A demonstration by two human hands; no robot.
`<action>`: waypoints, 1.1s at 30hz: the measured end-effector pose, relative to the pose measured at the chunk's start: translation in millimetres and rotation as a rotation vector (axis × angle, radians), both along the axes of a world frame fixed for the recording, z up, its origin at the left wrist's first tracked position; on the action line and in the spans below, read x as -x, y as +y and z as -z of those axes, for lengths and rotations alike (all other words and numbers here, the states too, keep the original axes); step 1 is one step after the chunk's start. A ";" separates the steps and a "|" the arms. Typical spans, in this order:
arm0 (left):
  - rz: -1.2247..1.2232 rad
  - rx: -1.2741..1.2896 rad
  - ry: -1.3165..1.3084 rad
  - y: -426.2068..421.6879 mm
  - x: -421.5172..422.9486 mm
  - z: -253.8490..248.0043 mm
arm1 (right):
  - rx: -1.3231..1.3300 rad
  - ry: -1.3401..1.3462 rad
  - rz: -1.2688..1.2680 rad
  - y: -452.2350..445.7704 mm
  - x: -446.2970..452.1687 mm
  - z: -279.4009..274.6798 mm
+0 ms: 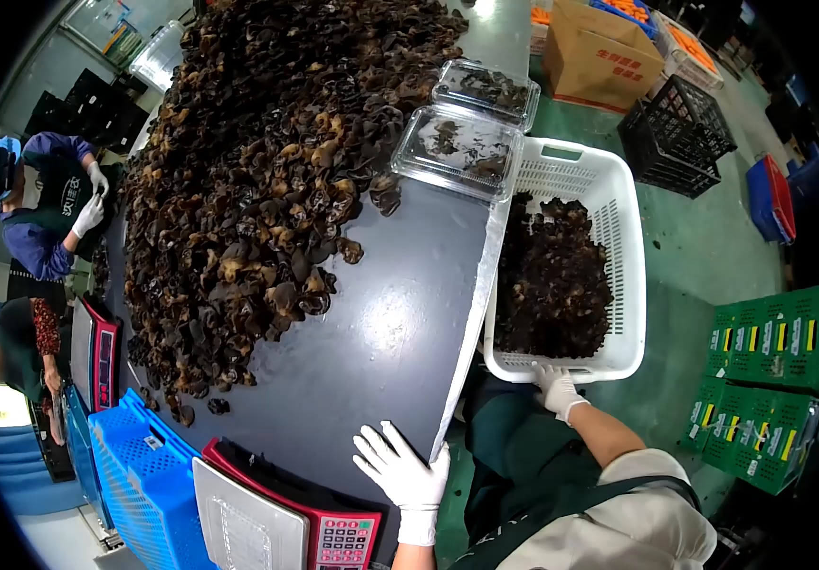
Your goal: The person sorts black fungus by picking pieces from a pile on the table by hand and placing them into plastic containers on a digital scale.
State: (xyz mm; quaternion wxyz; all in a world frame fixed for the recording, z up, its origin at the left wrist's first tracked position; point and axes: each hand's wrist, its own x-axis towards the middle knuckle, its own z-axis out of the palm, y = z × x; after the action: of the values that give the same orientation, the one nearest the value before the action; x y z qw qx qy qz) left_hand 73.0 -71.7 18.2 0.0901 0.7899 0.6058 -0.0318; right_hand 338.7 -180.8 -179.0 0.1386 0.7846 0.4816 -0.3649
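My left hand point(404, 467), in a white glove, lies on the edge of the grey table point(386, 318) with its fingers spread and nothing held. My right hand point(556, 388), also gloved, is at the near rim of a white plastic basket point(626, 285), its fingers on that rim. Dark wood-ear-like fungus point(557, 280) partly fills the basket, which stands beside the table. A large heap of the same dark pieces point(267, 161) covers much of the table. Two clear plastic boxes point(457, 152) with some pieces inside sit at the table's right edge.
A red scale point(344, 540) and a blue crate point(143, 475) are near my left hand. Two people work across the table, one in a blue cap point(44, 204). Black crates point(677, 138), a cardboard box point(599, 55) and green crates point(761, 380) stand on the right.
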 end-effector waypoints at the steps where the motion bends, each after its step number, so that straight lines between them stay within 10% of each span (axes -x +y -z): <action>1: 0.004 -0.003 0.001 0.6 0.2 0.4 | -0.002 0.008 0.048 3.9 -0.5 21.9; 9: 0.032 -0.012 0.018 5.3 -2.2 -5.5 | -0.280 0.001 -0.141 78.4 21.3 29.6; 15: 0.023 -0.001 0.022 3.2 -1.3 -2.2 | -0.392 0.303 0.136 87.1 29.7 184.3; 21: 0.022 -0.054 0.018 2.2 -0.1 2.4 | -0.155 0.251 0.151 108.0 38.9 49.9; 33: 0.043 -0.051 0.006 2.3 -0.2 1.1 | 0.086 0.200 0.100 120.7 30.0 48.1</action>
State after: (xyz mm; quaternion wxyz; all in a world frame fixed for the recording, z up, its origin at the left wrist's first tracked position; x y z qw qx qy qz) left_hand 73.2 -69.5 17.1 0.0675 0.8046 0.5896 -0.0204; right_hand 308.7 -60.1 -227.1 0.1049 0.7608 0.4372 -0.4681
